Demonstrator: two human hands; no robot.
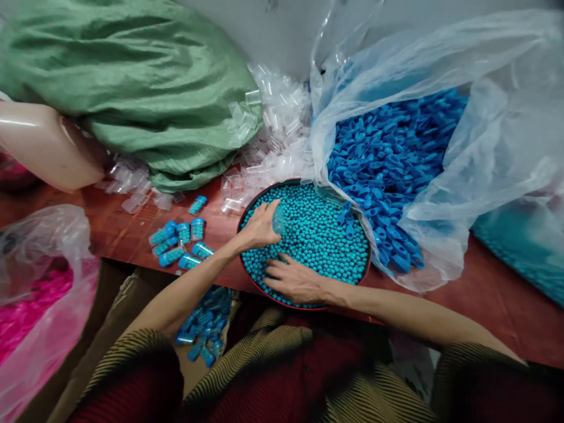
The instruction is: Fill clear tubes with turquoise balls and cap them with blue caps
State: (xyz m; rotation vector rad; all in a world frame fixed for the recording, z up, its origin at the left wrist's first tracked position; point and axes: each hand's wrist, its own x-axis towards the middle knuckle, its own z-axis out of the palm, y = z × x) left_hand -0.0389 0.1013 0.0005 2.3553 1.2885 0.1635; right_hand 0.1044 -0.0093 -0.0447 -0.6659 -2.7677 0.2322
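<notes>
A round red-rimmed tray [368, 254] full of small teal balls [317, 235] sits at the near edge of a red-brown table. My left hand [261, 226] is closed around a small clear tube [278, 220] held over the balls at the tray's left side. My right hand [294, 281] lies flat on the balls at the tray's near edge, fingers spread and pointing left. Several filled, blue-capped tubes [181, 241] lie on the table left of the tray.
A clear plastic bag of blue caps [392, 158] lies right of the tray. Empty clear tubes [277, 141] are piled behind it, beside a green sack [132, 82]. A box of filled tubes [205, 326] sits below the table. A pink-filled bag [35, 305] is at left.
</notes>
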